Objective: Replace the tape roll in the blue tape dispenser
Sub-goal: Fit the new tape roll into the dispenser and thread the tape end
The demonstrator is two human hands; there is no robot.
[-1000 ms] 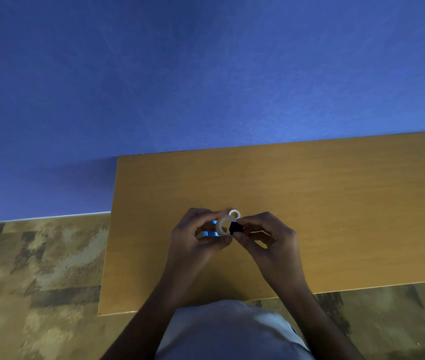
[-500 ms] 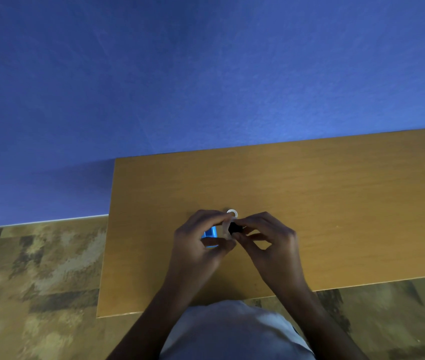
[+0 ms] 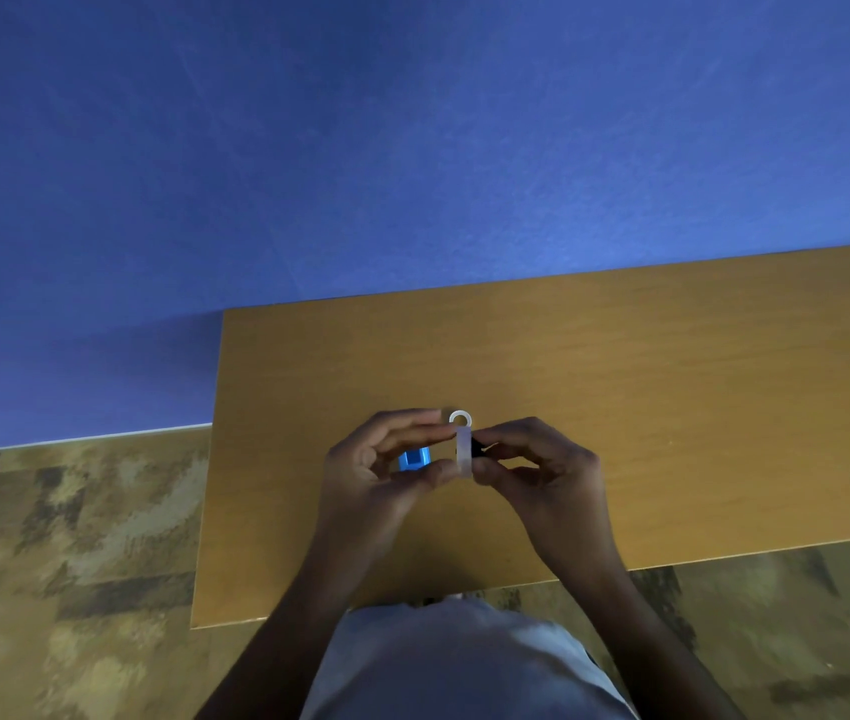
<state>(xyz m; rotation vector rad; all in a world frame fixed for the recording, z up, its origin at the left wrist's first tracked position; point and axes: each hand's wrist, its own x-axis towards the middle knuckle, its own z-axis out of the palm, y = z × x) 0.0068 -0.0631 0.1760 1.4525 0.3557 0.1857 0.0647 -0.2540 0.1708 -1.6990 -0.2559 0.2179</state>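
Held edge-on between both hands over the table [image 3: 672, 381]: pale tape roll [image 3: 464, 454], pinched by left hand [image 3: 376, 470]; right hand [image 3: 542, 475] closed on a small black core. Blue tape dispenser [image 3: 415, 459] sat behind left fingers. Risked slipping from fingertip hold, or misaligning. Small ring [image 3: 460, 419] just beyond; ample bare wood rightward.

Bare table [image 3: 672, 381] surrounds hands; small ring [image 3: 460, 419] just beyond.
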